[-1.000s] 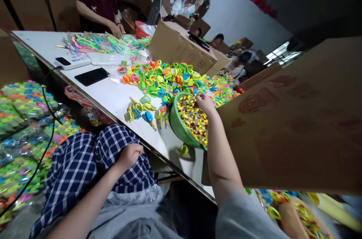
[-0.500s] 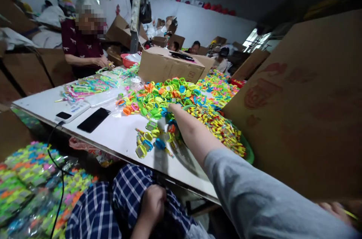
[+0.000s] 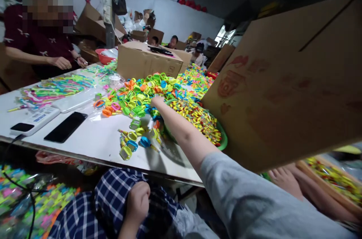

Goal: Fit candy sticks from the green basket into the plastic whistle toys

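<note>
My right hand (image 3: pixel 157 101), at the end of a grey sleeve, reaches to the near side of a heap of bright plastic ring-shaped pieces (image 3: pixel 138 97). Its fingers are turned away and hidden, so any hold is not visible. Under and beside my forearm sits a green basin (image 3: pixel 223 141) full of small yellow and red stick-like pieces (image 3: pixel 195 120). A few loose pieces (image 3: pixel 132 145) with short sticks lie closer to the table's front edge. My left hand (image 3: pixel 138 198) rests closed on blue plaid cloth over my lap; its palm side is hidden.
A black phone (image 3: pixel 65 127) and a white device (image 3: pixel 35 120) with a cable lie on the table (image 3: pixel 98 144). Cardboard boxes stand behind the heap (image 3: pixel 147 62) and at right (image 3: pixel 283 80). Across the table, a person's hands (image 3: pixel 59 62) are over colourful strips (image 3: pixel 59 88). Another person's limb (image 3: pixel 285 180) shows at right.
The whole view has shifted, so the table and heap sit further left. The person across has moved their hands apart. My right hand stays at the heap, my left on my lap.
</note>
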`<action>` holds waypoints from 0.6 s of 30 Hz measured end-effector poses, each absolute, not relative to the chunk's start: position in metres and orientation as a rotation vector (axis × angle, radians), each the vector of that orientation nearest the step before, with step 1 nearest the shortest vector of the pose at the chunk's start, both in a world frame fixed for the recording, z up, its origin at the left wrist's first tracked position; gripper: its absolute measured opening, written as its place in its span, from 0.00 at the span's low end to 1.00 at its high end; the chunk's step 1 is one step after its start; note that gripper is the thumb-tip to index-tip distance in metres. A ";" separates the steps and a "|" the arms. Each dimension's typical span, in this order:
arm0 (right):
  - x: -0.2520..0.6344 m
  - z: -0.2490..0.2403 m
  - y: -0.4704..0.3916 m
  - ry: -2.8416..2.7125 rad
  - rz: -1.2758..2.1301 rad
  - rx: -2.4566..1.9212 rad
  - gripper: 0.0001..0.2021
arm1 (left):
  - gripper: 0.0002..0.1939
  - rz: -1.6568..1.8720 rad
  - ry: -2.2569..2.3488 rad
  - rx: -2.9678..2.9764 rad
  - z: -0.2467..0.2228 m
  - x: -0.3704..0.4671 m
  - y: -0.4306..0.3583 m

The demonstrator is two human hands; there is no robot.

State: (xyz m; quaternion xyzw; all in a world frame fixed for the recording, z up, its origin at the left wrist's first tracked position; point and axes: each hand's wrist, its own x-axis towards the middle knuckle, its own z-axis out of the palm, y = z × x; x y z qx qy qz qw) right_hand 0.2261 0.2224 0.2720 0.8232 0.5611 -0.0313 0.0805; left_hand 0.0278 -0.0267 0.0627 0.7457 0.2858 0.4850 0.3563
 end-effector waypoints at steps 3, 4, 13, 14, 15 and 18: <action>0.217 0.291 0.197 1.759 -0.038 2.499 0.18 | 0.12 1.227 0.766 1.719 0.065 0.029 -0.021; 0.210 0.294 0.180 1.844 -0.010 2.489 0.18 | 0.10 1.242 0.802 1.579 0.069 0.030 -0.018; 0.129 0.220 -0.045 3.077 -0.475 1.617 0.27 | 0.32 1.383 0.800 0.447 0.159 0.021 -0.037; 0.127 0.213 -0.060 3.121 -0.565 1.538 0.28 | 0.31 1.383 0.843 0.414 0.164 0.020 -0.045; 0.128 0.209 -0.071 3.166 -0.647 1.480 0.28 | 0.29 1.383 0.890 0.381 0.168 0.020 -0.053; 0.137 0.210 -0.086 3.318 -0.867 1.398 0.23 | 0.23 1.370 1.006 0.319 0.172 0.021 -0.075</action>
